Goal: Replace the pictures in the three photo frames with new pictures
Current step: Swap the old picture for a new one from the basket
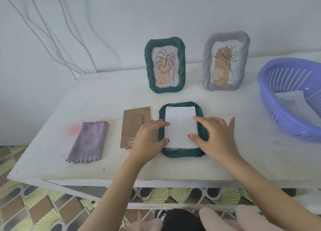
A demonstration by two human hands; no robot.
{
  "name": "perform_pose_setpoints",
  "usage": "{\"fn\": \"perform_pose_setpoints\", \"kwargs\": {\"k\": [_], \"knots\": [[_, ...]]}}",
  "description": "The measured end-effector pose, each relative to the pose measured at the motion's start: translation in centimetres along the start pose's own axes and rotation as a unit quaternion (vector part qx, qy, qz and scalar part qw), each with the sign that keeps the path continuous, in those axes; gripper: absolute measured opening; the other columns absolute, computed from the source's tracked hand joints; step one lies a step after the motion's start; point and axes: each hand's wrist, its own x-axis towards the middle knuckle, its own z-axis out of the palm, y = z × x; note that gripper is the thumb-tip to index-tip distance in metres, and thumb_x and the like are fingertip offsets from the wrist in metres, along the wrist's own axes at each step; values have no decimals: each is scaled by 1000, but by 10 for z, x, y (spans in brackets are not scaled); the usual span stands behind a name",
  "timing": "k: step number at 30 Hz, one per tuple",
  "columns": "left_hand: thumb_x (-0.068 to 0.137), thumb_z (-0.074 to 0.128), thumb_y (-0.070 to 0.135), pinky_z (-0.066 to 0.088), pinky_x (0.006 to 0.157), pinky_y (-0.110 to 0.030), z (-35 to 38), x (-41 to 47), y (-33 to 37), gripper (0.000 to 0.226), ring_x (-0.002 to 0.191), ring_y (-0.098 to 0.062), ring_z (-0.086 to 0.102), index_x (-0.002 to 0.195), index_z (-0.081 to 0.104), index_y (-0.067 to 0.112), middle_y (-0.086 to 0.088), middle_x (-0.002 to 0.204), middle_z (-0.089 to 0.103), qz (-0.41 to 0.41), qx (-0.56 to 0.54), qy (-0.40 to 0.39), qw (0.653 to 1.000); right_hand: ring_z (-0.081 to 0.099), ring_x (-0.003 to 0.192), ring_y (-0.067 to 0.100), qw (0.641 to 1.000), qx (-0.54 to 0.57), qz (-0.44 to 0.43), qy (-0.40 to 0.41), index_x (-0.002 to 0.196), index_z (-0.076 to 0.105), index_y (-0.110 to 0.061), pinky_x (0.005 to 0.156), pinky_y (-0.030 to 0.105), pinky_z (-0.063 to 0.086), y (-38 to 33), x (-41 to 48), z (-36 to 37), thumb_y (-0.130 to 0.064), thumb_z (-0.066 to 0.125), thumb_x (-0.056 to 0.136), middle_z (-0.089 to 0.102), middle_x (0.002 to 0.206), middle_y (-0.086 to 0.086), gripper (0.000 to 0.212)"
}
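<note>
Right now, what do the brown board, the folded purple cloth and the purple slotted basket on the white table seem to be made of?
Flat brown backing board: likely cardboard or pressed fibreboard, matte, with a cut-out stand flap. Folded purple cloth: soft woven or microfibre fabric, faint sheen, zigzag-cut edge. Purple slotted basket: moulded plastic, smooth and slightly glossy, with even ribs.

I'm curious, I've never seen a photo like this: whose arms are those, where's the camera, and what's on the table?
Those are a person's bare arms; the camera sits on their head, looking down. The left hand and right hand press a white sheet into a dark green photo frame lying face down on the white table. Nothing is gripped. Left of it lie a brown cardboard backing and a folded purple cloth. Behind are an upright green frame and a grey frame with plant drawings. The purple basket holds paper.
</note>
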Motion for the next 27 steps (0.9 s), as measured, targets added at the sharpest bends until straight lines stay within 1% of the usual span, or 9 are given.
{"fn": "perform_pose_setpoints", "kwargs": {"k": [3,6,8,11,14,18,20,23,27], "knots": [[82,66,21,17,114,-34,-2,1,-1,54,140,-16,21,132,47,31,8,145,40,-15,20,-42,999,42,121,17,1000,5,5,-18,130,48,-34,111,55,-8,-3,4,0,-47,65,78,60,117,-6,57],[82,67,27,15,115,-36,0,3,-2,59,142,-15,15,135,42,34,9,149,33,-23,32,-64,997,42,120,20,999,30,25,-18,129,47,-34,112,54,-2,-5,9,3,-43,70,75,60,116,-8,58],[81,68,28,15,116,-38,0,3,-1,61,142,-15,14,135,40,35,10,149,33,-27,27,-60,997,46,113,20,997,68,45,1,123,51,-34,112,53,4,-6,11,3,-34,74,73,60,104,-11,54],[80,68,27,16,116,-41,1,3,-1,63,142,-14,13,135,39,37,11,148,35,-30,10,-57,998,53,98,19,992,107,53,37,110,59,-32,111,51,13,-5,13,5,-24,74,74,58,86,-13,40],[80,69,26,16,116,-42,0,3,-1,63,142,-13,13,134,39,40,12,147,36,-30,-5,-57,998,56,90,18,990,110,40,83,100,64,-30,109,49,13,-3,12,9,-16,71,75,58,77,-15,30],[80,69,26,15,116,-40,0,3,-1,61,142,-11,11,132,41,43,12,147,36,-22,-5,-59,998,53,86,12,987,81,22,135,89,69,-29,107,46,13,1,7,10,-10,71,75,58,71,-21,24],[80,68,26,15,116,-40,0,4,-2,60,142,-11,11,131,42,43,13,147,36,-23,-7,-63,998,56,90,15,989,82,34,121,91,69,-29,108,46,12,2,7,9,-14,72,75,63,76,-19,21],[80,68,26,15,116,-40,0,6,-2,61,142,-11,10,132,41,42,14,147,36,-28,-3,-73,997,57,98,19,993,53,43,93,101,67,-29,110,50,10,3,7,7,-24,72,76,69,92,-14,27],[80,69,27,14,116,-41,1,9,0,64,142,-11,9,134,38,40,14,148,34,-33,1,-80,996,54,102,17,998,23,26,58,112,62,-31,111,50,5,0,7,6,-30,70,78,68,98,-13,35]]}}
